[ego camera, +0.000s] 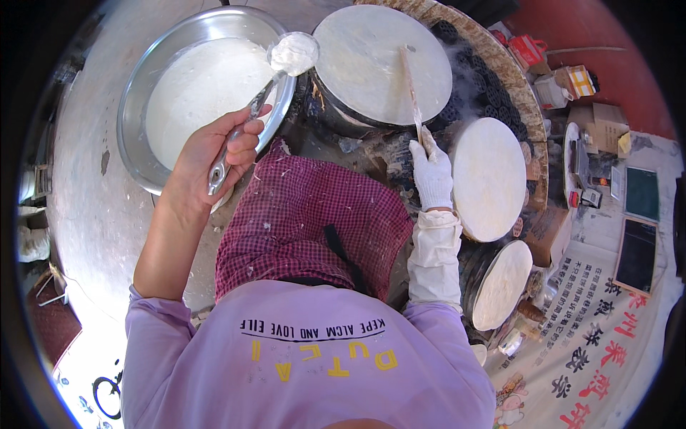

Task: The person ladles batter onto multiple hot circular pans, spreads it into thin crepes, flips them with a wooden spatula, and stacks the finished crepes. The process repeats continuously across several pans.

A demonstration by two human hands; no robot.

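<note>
My bare left hand (pixel 217 147) grips the handle of a metal ladle (pixel 261 97). White batter (pixel 295 53) fills the ladle's bowl, which hangs between a steel basin (pixel 124 126) and a large round griddle (pixel 364 64). More pale batter (pixel 206 94) lies in that basin. In a white knit glove, my right hand (pixel 432 174) holds a thin wooden spreader (pixel 411 99), whose far end reaches over the large griddle. Whether a thin layer coats its pale surface, I cannot tell. Beside the glove is a second round griddle (pixel 489 179) with a pale top.
A third round griddle (pixel 502 285) stands near my right elbow, its top pale. Black honeycomb briquettes (pixel 485 88) line the curved edge (pixel 536 115) behind the griddles, with faint smoke or steam there. Cardboard boxes (pixel 605 126) and a banner with writing (pixel 584 343) are farther right.
</note>
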